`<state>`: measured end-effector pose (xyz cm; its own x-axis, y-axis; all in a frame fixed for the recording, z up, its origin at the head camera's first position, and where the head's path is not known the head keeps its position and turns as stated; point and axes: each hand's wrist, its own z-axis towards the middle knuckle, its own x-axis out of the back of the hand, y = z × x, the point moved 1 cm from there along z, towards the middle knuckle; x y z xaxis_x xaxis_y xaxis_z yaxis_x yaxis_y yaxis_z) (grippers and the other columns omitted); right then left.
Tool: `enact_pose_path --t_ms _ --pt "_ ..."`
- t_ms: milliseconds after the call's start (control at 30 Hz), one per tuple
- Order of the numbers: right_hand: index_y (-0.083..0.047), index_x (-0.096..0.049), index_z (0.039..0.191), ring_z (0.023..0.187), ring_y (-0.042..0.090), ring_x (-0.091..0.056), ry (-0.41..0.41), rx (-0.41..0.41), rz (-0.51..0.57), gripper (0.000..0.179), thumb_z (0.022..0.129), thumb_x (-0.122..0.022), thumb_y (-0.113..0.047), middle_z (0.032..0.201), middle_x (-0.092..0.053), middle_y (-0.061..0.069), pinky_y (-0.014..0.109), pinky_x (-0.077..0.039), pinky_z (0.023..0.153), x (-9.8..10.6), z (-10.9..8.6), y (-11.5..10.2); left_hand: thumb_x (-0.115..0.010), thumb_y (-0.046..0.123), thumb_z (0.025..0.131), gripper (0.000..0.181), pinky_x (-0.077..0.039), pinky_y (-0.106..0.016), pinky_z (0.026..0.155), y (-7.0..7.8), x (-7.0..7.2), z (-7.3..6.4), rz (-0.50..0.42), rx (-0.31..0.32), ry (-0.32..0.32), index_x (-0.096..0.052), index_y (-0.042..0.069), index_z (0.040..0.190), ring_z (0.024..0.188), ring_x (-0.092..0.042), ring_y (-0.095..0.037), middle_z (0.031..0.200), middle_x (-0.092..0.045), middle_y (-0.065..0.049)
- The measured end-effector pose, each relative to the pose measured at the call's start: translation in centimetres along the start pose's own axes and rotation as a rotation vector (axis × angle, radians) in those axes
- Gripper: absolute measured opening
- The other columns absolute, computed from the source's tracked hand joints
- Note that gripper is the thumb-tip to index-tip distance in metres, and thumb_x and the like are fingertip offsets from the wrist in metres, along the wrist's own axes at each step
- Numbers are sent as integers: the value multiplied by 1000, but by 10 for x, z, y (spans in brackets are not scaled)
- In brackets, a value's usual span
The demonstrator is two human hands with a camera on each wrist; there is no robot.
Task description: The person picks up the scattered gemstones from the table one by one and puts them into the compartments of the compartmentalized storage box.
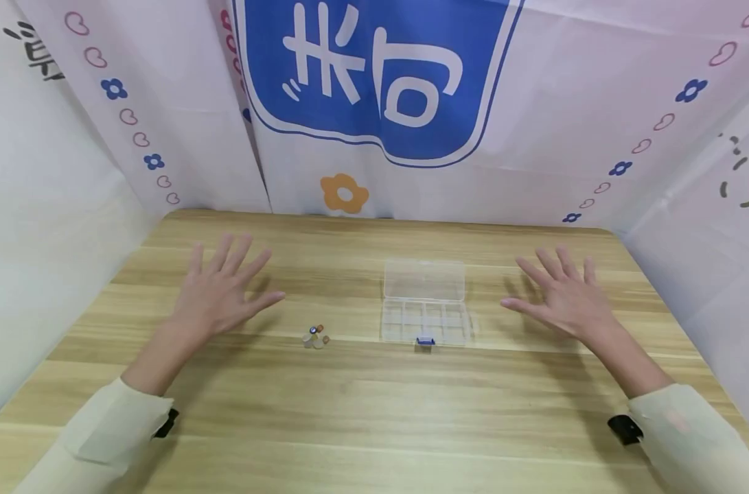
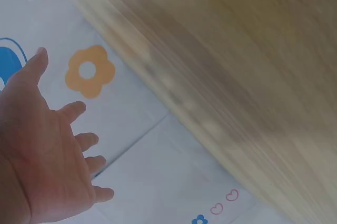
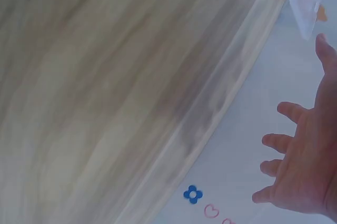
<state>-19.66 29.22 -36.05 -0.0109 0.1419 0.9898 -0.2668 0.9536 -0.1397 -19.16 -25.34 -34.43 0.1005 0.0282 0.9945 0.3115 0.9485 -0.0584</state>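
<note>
Fingers spread and palm down, my left hand hovers over the left part of the table, holding nothing. To its right lies a small cluster of beads or coins, some clear or silvery, others brown, blue and yellow. A clear plastic compartment box stands at the middle with its lid laid back and a blue clasp at its front. On the far side of the box, my right hand is spread as well, with nothing in it. The right wrist view catches the box's lid beyond the thumb.
The wooden table has its far edge against a white cloth printed with a blue sign, hearts and flowers. White cloths also hang at both sides. Black straps show at both wrists, below cream sleeves.
</note>
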Motion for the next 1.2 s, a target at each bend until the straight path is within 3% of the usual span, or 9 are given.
enact_pose_path --t_ms 233,400,533,700,900,1200 --pt "-13 -44 157 153 52 -15 10 63 19 87 93 -58 -70 164 -32 25 78 -6 116 -2 2 -19 -44 71 100 86 0 -69 121 10 -3 1 -11 -22 -38 -34 13 162 156 -6 -47 170 -13 -22" --pt "-11 -56 148 148 52 -29 31 185 54 79 92 -65 -65 155 -47 24 76 -18 115 -5 3 -32 -43 69 101 83 -3 -69 121 17 -3 2 -26 -49 -57 -33 13 163 155 -11 -47 170 -15 -22" --pt "-7 -61 142 135 48 -50 36 254 160 74 90 -72 -58 143 -59 21 70 -36 110 -10 2 -40 -45 66 102 80 -5 -70 121 23 -3 3 -40 -70 -62 -34 13 162 155 -14 -47 169 -18 -23" --pt "-3 -63 138 116 36 -65 2 258 333 73 85 -82 -50 126 -70 15 62 -48 102 -18 5 -48 -48 63 103 78 -8 -69 121 27 -2 4 -39 -95 -44 -36 13 162 154 -19 -47 166 -25 -24" --pt "-3 -66 133 98 23 -65 -22 273 412 69 81 -88 -43 106 -71 3 48 -54 89 -24 9 -56 -51 61 102 76 -16 -70 119 33 -4 5 -92 -130 -37 -44 7 156 149 -30 -48 161 -36 -26" --pt "0 -68 126 87 21 -59 -90 263 570 63 78 -93 -33 98 -66 5 37 -52 78 -30 14 -57 -54 57 103 70 -35 -68 112 38 -3 6 -192 -172 -12 -54 3 148 136 -49 -49 148 -53 -26"
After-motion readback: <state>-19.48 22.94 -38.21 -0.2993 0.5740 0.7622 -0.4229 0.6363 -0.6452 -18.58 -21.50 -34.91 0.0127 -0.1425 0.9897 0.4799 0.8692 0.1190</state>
